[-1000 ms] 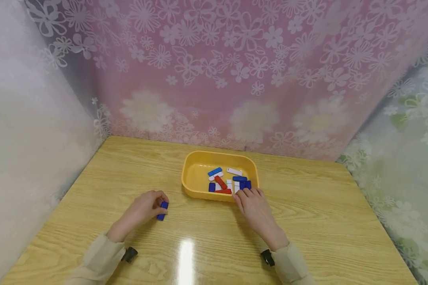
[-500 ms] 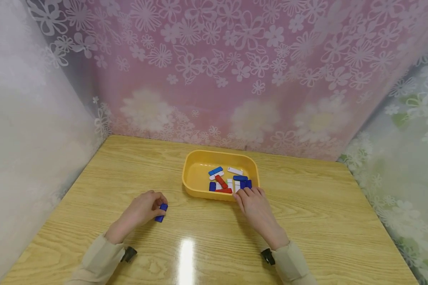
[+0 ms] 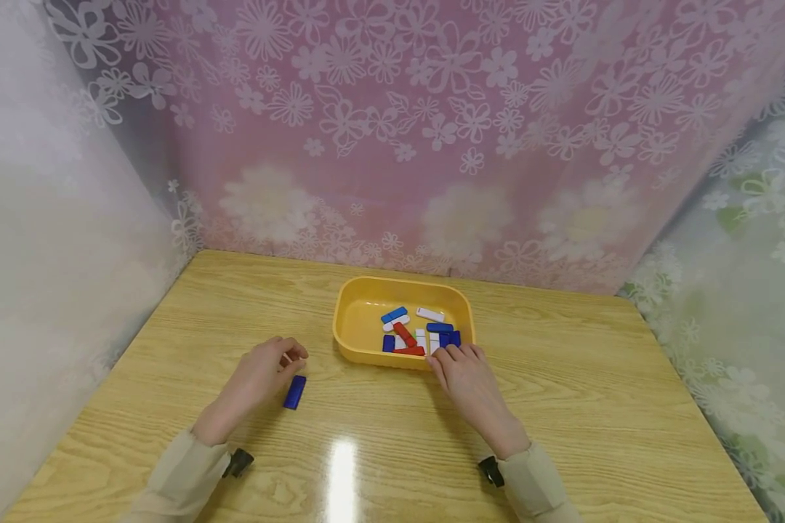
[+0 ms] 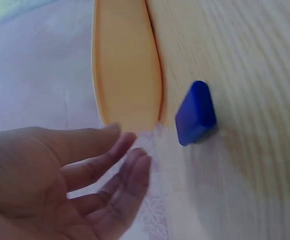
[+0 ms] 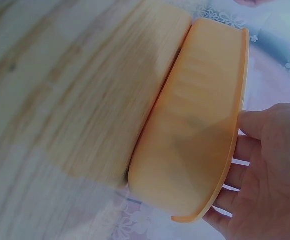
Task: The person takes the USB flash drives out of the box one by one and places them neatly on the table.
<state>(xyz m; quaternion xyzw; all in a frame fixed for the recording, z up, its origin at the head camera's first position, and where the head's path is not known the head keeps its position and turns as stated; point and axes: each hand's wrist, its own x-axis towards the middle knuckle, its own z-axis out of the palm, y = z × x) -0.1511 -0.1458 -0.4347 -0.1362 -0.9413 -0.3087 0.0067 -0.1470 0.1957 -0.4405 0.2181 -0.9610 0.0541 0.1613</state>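
Note:
A dark blue USB stick (image 3: 295, 392) lies on the table to the left of the yellow basket; its smooth end faces the left wrist camera. Just above and beside it is my left hand (image 3: 262, 372), thumb and fingers loosely bent and apart, with nothing between them. In the left wrist view a gap separates the hand from the blue stick (image 4: 195, 114). My right hand (image 3: 467, 381) holds the near right rim of the yellow basket (image 3: 356, 356), thumb at the outside and fingers over the edge. Inside the basket, fingertips of that hand are partly hidden.
Several red, white and blue USB sticks lie mixed in the basket, mostly toward its right and near side; one is a red stick (image 3: 404, 334). The wooden table (image 3: 562, 363) meets a pink flowered curtain (image 3: 392, 181) behind. Pale curtains hang at both sides.
My left hand has set the blue USB stick down on the table, let go of it and drawn slightly up and away. The right hand and the basket have stayed in place.

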